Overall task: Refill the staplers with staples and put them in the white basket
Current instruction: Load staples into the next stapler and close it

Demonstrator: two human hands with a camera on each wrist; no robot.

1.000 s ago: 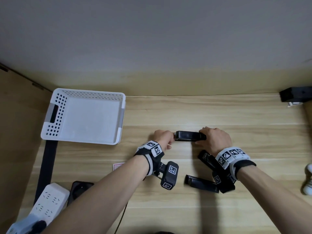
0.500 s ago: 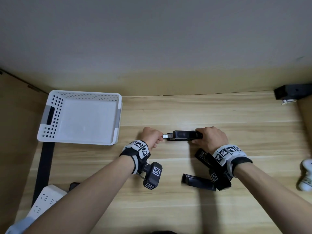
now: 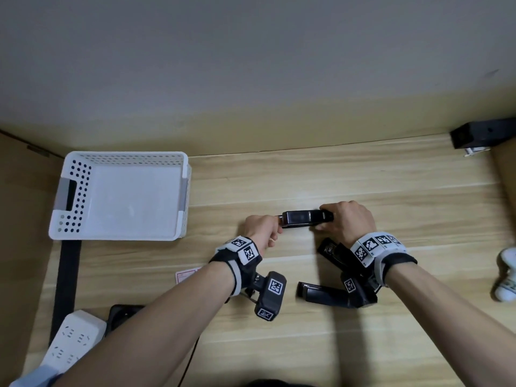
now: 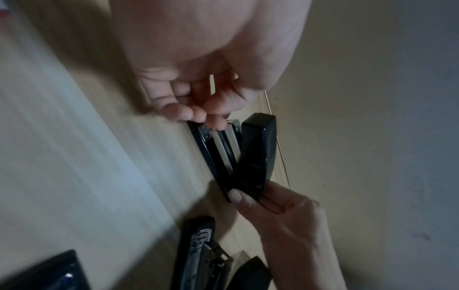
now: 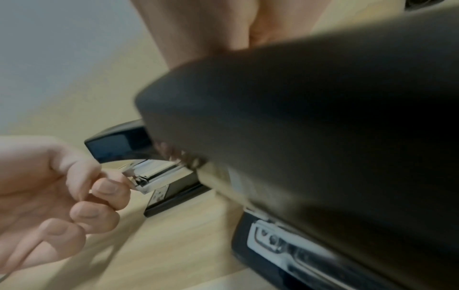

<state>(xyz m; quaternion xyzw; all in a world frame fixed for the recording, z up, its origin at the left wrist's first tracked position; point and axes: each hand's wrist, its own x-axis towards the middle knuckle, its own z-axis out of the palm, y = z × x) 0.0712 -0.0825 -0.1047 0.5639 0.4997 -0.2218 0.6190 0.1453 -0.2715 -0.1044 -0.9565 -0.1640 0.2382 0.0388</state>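
The right hand grips the hinge end of an opened black stapler at mid-surface. The left hand pinches its metal tray tip. The white basket sits at ten o'clock.

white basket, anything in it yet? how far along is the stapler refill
Done: nothing visibly; the white basket is empty. In hand: the right hand grips the rear of an opened stapler on the desk, while the left hand pinches at the front of its metal staple channel. Left: closing it, dealing with two more staplers lying nearer the person, and putting all three in the basket.
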